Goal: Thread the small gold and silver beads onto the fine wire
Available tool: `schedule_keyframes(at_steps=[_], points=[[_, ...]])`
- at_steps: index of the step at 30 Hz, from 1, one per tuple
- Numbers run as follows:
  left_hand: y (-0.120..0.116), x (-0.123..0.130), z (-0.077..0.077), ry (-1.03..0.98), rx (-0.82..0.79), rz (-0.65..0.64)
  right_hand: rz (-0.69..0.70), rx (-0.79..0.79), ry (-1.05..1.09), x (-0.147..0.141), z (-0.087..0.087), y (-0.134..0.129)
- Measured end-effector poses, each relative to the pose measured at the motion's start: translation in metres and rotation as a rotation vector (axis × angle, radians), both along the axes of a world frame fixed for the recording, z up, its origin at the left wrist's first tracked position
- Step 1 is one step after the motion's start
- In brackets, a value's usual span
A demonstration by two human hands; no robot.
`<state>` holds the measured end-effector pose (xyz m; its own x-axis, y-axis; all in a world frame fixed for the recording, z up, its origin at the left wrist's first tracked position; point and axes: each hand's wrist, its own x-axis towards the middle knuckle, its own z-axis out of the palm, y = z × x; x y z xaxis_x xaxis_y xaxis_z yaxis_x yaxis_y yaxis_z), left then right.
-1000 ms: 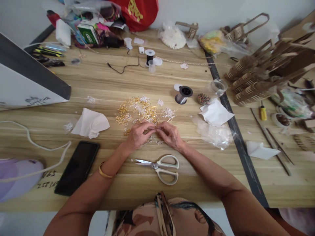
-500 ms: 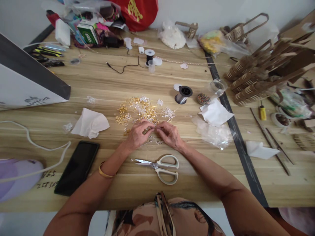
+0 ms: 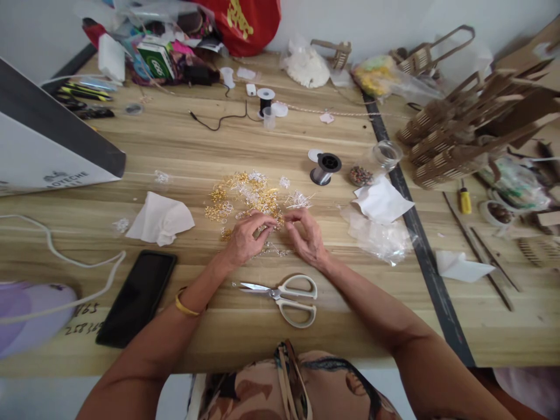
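Note:
Small gold and silver jewellery findings [image 3: 258, 195] lie in a loose pile on the wooden table. At the pile's near edge my left hand [image 3: 250, 236] is pinched, thumb against fingertips; whatever it holds is too small to make out. My right hand [image 3: 305, 236] is just to the right, thumb and forefinger apart, with nothing visible between them. A thin silver chain [image 3: 272, 251] lies between the hands. White-handled scissors [image 3: 280, 293] rest below them, blades pointing left. Silver pins [image 3: 299, 200] lie beyond my right hand.
A phone [image 3: 137, 297] and white cloth [image 3: 161, 219] are on the left. A wire spool [image 3: 325, 169], a tipped jar [image 3: 376, 160] and plastic bags [image 3: 382, 239] stand or lie to the right. Woven baskets [image 3: 441, 140] stand at the far right.
My right hand has moved slightly right, away from my left hand, and its thumb and forefinger have parted. My left hand has stayed in nearly the same place, still pinched.

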<state>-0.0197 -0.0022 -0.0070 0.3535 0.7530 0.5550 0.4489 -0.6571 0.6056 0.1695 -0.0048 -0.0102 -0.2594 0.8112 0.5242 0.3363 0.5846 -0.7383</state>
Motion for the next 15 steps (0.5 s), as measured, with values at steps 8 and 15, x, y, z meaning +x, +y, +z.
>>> schedule_keyframes(at_steps=[8, 15], points=[[-0.003, 0.004, 0.005, 0.037, -0.062, -0.116, -0.027, 0.038, 0.022, 0.003, 0.003, 0.0], [-0.008, 0.006, 0.016, 0.267, -0.085, -0.106, -0.064, 0.012, 0.052, 0.002, 0.001, 0.001]])
